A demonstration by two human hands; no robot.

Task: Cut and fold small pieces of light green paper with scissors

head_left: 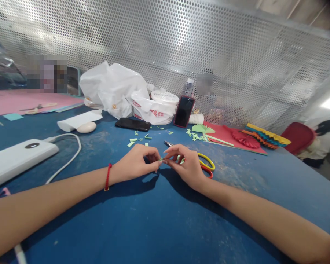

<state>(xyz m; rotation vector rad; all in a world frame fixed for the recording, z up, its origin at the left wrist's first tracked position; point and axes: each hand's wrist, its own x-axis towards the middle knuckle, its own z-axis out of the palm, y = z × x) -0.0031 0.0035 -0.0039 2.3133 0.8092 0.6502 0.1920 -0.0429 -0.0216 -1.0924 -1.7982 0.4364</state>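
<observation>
- A small green paper piece (161, 159) sits between the 2 hands, mostly hidden by the fingers.
- The left hand (134, 165) is pinching it with thumb and fingertips pressed together, and a red string bracelet (107, 176) circles that wrist.
- The right hand (185, 167) pinches from the other side, its fingertips almost meeting those of the left hand.
- Scissors (206, 164) with yellow and red handles lie just under the right hand, their metal blades poking out ahead of its fingers.
- Green paper scraps (134, 141) are scattered on the blue table (165, 227) ahead of the hands.
- Ahead of the right hand, a green paper fan (199, 129) and a red paper rosette (246, 139) rest on a red paper sheet (231, 137), with a folded striped paper strip (266, 135) beyond.
- Straight ahead are a black phone (132, 124), a phone in a red case (184, 111), a white plastic bag (112, 90) and a water bottle (188, 88).
- Left of the left hand lie a white power bank (19, 157) and its white cable (68, 154), with pink paper sheets (33, 102) further off.
- A perforated metal screen (165, 44) stands behind everything.
</observation>
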